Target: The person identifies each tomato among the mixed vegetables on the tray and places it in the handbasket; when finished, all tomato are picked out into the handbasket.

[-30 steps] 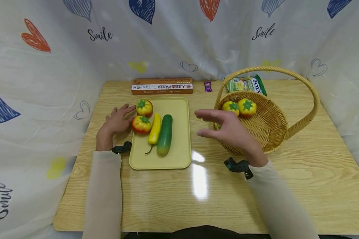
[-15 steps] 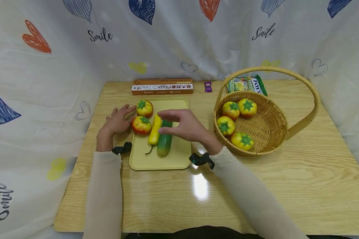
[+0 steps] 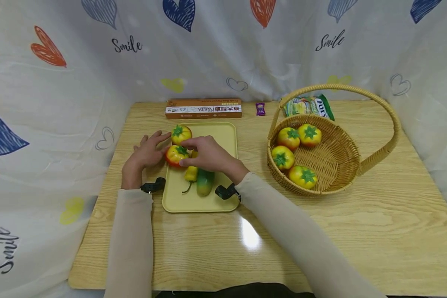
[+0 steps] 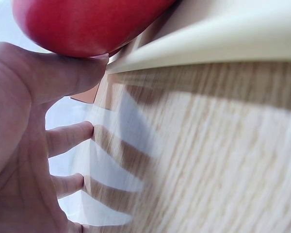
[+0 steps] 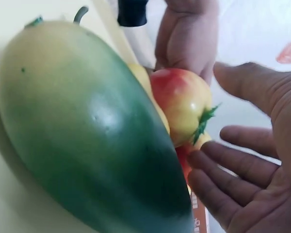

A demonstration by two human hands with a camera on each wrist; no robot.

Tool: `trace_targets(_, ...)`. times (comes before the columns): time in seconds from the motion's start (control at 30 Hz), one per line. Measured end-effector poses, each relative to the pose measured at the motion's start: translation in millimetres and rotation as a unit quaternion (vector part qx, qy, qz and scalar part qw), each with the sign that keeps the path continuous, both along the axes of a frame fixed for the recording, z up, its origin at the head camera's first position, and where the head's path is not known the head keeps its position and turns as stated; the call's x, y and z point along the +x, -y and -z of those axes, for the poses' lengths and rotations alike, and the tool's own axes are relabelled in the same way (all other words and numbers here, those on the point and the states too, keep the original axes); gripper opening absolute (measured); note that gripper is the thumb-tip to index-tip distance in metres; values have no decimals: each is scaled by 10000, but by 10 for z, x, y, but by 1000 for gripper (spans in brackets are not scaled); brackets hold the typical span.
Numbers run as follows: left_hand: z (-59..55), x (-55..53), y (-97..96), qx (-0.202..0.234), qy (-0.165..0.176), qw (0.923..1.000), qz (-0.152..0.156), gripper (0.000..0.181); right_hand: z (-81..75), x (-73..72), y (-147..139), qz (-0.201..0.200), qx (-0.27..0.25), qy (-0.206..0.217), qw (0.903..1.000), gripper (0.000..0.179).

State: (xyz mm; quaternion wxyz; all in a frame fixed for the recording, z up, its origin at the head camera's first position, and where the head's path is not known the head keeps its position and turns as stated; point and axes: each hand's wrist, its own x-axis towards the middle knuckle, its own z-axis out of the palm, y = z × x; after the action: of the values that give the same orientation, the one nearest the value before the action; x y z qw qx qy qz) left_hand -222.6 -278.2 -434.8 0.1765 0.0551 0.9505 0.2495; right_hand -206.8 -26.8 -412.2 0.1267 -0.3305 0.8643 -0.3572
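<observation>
A tan tray (image 3: 223, 131) holds two red-and-yellow tomatoes with green tops, a yellow pepper (image 3: 190, 174) and a green cucumber (image 3: 205, 185). My left hand (image 3: 144, 154) is at the tray's left edge. Its spread fingertips rest on the table, and its thumb is against the red tomato, as the left wrist view shows. Over the tray, my right hand (image 3: 211, 154) has thumb and fingers spread around the near tomato (image 5: 179, 104) without gripping it. The far tomato (image 3: 181, 134) sits just behind. The right hand hides the upper part of the pepper and cucumber.
On the right stands a wicker basket (image 3: 352, 153) with a tall arched handle and several tomatoes inside. Along the back lie a pasta box (image 3: 203, 109), a small purple packet (image 3: 260, 109) and a green snack bag (image 3: 314, 106). A patterned curtain (image 3: 208, 58) hangs behind the table.
My right hand has moved left from the front of the basket, across the cucumber and pepper, to the near tomato. The left hand has stayed in place.
</observation>
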Motion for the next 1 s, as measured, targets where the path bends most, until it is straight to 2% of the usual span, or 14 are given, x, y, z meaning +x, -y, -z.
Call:
trace_targets(0.17, 3, -10, 8, 30, -20, 10000, 17, 58, 30, -38, 144, -44, 549, -441, 9975, 48)
trace_targets(0.33, 3, -12, 6, 63, -47, 10000, 29, 58, 38, -24, 229, -27, 735, -663, 9951, 47)
trace_targets(0.6, 2, -22, 1, 43, -63, 10000, 36, 59, 62, 21, 237, -331, 477, -510, 9970, 59)
trace_targets(0.77, -6, -26, 10, -1, -52, 10000, 55, 60, 90, 31, 228, -463, 383, -672, 9959, 60)
trace_targets(0.9, -3, -24, 10, 45, -5, 10000, 21, 60, 53, 72, 166, -469, 37, -750, 9961, 60)
trace_targets(1.0, -4, -15, 4, 100, 4, 10000, 7, 61, -14, 149, 55, -335, -324, -647, 9968, 59)
